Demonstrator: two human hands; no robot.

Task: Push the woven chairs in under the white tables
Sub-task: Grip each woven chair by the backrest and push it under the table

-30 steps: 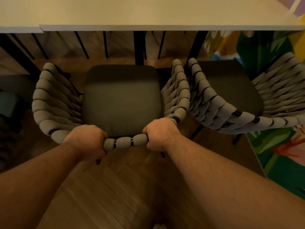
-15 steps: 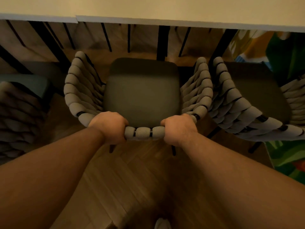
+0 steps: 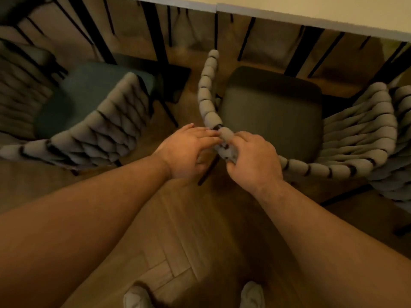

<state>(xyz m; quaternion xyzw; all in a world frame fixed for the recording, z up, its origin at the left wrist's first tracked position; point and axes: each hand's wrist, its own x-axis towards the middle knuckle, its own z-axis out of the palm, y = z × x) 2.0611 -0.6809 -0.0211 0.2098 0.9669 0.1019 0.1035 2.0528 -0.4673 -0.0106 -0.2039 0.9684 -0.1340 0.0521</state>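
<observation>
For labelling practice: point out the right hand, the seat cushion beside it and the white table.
right hand [image 3: 255, 162]: head view, back.
seat cushion [image 3: 272, 112]: head view, centre.
white table [image 3: 333, 8]: head view, tabletop.

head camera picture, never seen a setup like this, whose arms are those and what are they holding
There is no machine here. A person wears a wide-angle camera on the head that looks forward and down, so the two bare arms are the wearer's own. This is the only view.

The right hand has its fingers curled round the woven rim of the chair with the dark seat. The left hand is next to it, with straight fingers reaching to the same rim. A second woven chair, with a bluish seat, stands to the left.

The pale strip along the top is the edge of the white table, and dark legs show beneath it. At the bottom are the wooden floor and the tips of the wearer's shoes.
</observation>
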